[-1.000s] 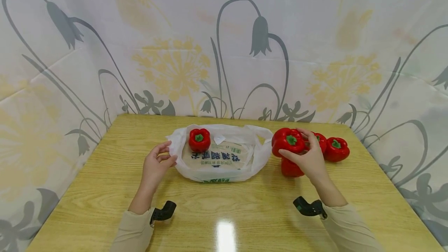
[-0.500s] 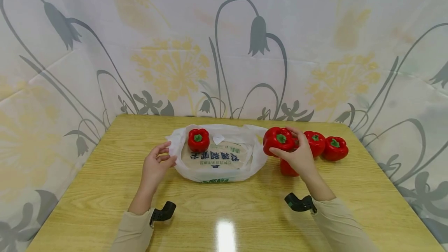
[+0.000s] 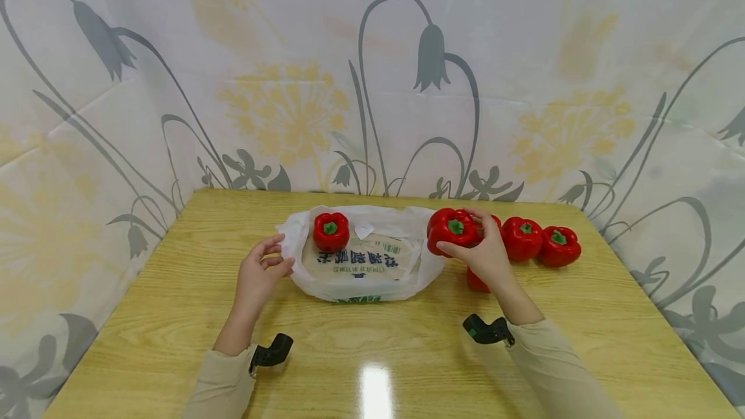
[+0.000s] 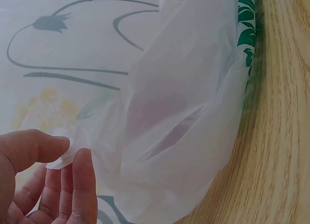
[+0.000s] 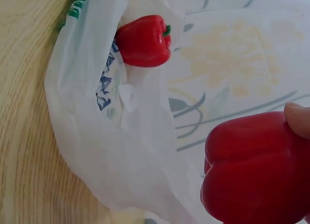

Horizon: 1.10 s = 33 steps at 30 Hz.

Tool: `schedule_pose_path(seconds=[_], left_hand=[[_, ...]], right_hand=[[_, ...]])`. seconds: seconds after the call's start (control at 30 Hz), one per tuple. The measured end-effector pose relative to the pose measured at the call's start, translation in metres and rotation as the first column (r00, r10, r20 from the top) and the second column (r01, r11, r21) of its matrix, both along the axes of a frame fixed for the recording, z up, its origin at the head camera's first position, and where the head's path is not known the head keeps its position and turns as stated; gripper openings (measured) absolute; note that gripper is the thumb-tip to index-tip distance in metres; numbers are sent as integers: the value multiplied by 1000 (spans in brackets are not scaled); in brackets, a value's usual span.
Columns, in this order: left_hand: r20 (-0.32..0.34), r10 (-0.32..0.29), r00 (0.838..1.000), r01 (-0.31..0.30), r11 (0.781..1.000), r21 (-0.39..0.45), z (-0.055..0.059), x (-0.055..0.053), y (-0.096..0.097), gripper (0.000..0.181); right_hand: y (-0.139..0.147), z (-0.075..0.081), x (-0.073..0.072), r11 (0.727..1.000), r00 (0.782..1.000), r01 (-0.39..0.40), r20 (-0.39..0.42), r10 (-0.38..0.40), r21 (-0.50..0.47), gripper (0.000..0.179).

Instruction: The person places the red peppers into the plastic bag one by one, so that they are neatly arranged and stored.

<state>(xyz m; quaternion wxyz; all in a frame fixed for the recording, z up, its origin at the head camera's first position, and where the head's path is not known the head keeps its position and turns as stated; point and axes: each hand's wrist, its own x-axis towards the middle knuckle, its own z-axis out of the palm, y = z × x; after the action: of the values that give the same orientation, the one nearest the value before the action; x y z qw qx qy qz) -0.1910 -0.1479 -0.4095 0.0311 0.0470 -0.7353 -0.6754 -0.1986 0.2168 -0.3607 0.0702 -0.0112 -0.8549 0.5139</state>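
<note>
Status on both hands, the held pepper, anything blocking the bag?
Left hand pinching edge of white bag. Right hand gripping red pepper, raised at bag's right end. Second pepper inside bag; nothing visibly in the way.

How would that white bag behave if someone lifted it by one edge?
The white bag will probably sag and crumple: its thin, wrinkled sides look translucent. Lifted where the left hand pinches it, it would likely tilt, and the rounded red pepper inside might roll.
</note>
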Motion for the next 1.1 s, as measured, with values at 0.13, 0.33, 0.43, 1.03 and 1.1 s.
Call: schedule_pose_path(seconds=[0.13,0.33,0.43,1.03,1.1], left_hand=[[0,0,1000,0,1000,5,0,0,0,49],[5,4,1000,-4,1000,-1,0,0,0,49],[7,5,1000,-5,1000,-2,0,0,0,49],[-9,-2,1000,2,1000,-11,-3,-1,-1,49],[-10,-2,1000,2,1000,-9,-3,-1,-1,49]], right_hand=[[-3,-2,-4,1000,1000,-16,15,16,-8,86],[-10,-5,-8,998,999,-43,19,43,-34,84],[-14,-7,-11,998,998,-54,14,55,-34,83],[-40,-15,-31,996,996,-89,13,89,-9,79],[-41,-16,-33,996,996,-89,10,89,-5,78]])
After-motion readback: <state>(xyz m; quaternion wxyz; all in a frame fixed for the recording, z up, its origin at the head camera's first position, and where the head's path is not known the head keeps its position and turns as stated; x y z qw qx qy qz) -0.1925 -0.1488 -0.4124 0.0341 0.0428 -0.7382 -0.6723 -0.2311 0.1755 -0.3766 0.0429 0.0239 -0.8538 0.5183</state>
